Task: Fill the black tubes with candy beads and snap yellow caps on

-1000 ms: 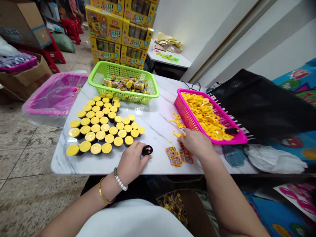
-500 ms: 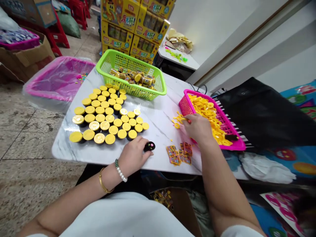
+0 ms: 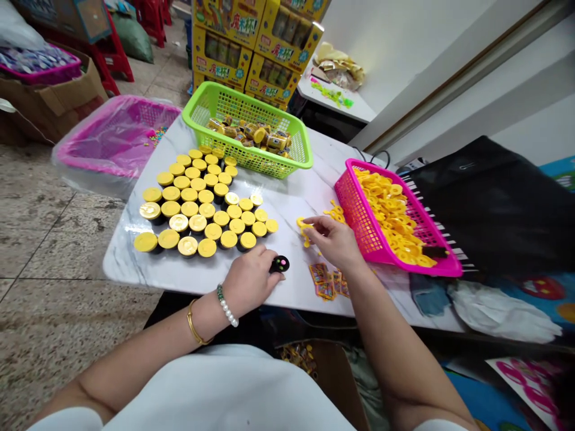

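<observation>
My left hand (image 3: 251,280) rests on the white marble table (image 3: 296,203) with its fingers closed round a small open black cup (image 3: 280,264) holding coloured candies. My right hand (image 3: 331,238) hovers just right of it, pinching a yellow plastic piece (image 3: 303,224) at its fingertips. Several yellow-lidded cups (image 3: 202,203) stand packed together to the left. A pink basket (image 3: 363,233) full of yellow plastic pieces (image 3: 395,218) sits to the right. A few small printed packets (image 3: 330,287) lie near the table's front edge.
A green basket (image 3: 215,102) of wrapped cups stands at the back. A pink crate wrapped in plastic (image 3: 112,143) sits at the left. Stacked yellow cartons (image 3: 256,42) rise behind. A black bag (image 3: 489,197) lies right of the pink basket. A cardboard box (image 3: 314,365) sits under the table.
My right hand has gone from the packets up to the loose yellow pieces by the pink basket, then left toward the black cup with one piece. My left hand has kept hold of the cup.
</observation>
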`<state>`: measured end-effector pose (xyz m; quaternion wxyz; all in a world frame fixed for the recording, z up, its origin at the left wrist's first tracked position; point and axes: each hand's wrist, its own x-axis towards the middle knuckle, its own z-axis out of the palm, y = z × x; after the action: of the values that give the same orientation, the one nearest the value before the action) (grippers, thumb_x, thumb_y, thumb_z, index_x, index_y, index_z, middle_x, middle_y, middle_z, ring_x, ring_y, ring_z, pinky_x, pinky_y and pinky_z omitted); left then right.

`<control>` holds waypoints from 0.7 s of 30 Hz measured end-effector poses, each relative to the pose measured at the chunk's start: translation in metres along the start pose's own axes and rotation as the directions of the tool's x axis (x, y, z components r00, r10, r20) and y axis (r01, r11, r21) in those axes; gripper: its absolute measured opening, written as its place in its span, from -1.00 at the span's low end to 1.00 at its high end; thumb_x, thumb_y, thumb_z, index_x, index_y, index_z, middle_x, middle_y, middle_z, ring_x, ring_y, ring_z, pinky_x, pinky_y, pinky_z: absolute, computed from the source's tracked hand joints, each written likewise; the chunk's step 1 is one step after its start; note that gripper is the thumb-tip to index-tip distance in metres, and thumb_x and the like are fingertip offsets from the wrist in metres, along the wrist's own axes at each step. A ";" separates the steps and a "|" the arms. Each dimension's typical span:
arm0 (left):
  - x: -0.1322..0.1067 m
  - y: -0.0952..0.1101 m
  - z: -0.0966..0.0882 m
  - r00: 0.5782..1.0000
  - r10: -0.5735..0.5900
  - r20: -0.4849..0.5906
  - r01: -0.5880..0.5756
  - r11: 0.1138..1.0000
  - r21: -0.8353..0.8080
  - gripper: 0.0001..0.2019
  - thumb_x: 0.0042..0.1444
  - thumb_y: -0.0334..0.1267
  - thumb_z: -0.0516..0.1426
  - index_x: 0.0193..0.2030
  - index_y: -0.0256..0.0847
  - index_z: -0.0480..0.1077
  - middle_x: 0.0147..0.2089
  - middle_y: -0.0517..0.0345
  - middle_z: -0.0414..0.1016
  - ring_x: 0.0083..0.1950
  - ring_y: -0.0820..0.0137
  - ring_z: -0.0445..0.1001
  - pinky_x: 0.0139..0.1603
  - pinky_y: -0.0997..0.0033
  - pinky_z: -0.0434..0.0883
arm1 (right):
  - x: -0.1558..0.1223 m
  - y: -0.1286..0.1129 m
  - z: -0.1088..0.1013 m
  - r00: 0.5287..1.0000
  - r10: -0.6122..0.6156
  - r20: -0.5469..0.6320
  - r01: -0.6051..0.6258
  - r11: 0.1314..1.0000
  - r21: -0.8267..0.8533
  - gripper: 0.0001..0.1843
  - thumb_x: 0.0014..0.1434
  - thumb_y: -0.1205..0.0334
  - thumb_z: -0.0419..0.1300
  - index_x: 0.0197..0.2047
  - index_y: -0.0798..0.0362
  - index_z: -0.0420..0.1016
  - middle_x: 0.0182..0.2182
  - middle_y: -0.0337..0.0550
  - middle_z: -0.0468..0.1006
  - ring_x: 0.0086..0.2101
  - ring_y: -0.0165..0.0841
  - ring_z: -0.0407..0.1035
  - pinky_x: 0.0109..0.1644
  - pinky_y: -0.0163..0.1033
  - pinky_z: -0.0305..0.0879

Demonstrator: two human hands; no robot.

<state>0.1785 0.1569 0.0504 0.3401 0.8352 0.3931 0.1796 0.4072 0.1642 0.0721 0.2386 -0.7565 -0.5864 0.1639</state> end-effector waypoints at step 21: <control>0.001 -0.001 -0.003 1.000 0.011 0.005 -0.010 0.997 -0.077 -0.81 0.13 -0.28 0.22 -0.09 -0.17 0.49 -0.21 0.13 0.46 -0.21 0.34 0.45 -0.18 0.38 0.40 | -0.047 -0.023 -0.019 0.806 0.089 0.585 -0.453 0.729 0.513 -0.72 0.01 0.05 0.35 -0.33 0.07 0.50 -0.72 -0.33 0.39 -0.77 -0.53 0.13 -0.71 -0.41 0.05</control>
<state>0.1770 0.1591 0.0518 0.3722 0.8240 0.3805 0.1943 0.3868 0.1201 0.0993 0.2814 -0.6376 -0.4163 0.5840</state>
